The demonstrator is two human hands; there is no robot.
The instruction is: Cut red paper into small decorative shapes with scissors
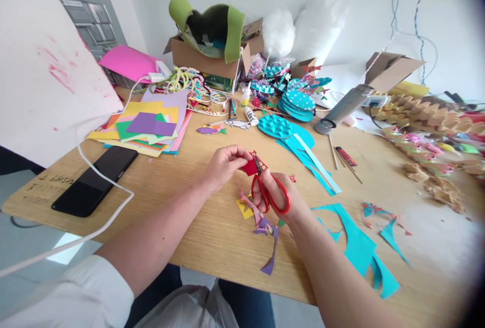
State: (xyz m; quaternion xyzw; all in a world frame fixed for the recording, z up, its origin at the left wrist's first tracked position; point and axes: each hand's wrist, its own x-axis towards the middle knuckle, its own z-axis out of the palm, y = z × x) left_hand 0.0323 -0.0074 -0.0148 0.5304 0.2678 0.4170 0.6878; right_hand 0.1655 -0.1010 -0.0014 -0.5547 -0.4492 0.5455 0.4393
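Observation:
Between the fingertips of my left hand [224,166] is a small piece of red paper [250,167], held up above the table. My right hand [279,194] grips red-handled scissors [285,197], fingers through the loops. Their dark blades meet the red paper's right side, where small cut-outs show. Below the hands lie purple paper scraps [271,247] and a yellow scrap [244,208]. Turquoise offcuts [354,242] spread out beyond my right forearm. A small colourful paper fish [210,130] rests farther back, left of centre.
Coloured paper sheets [151,125] are stacked at the left, behind a black phone [94,181] crossed by a white cable [129,194]. A metal flask [343,109] lies at the right rear. Turquoise discs [297,104] and a cardboard box [204,62] stand along the back.

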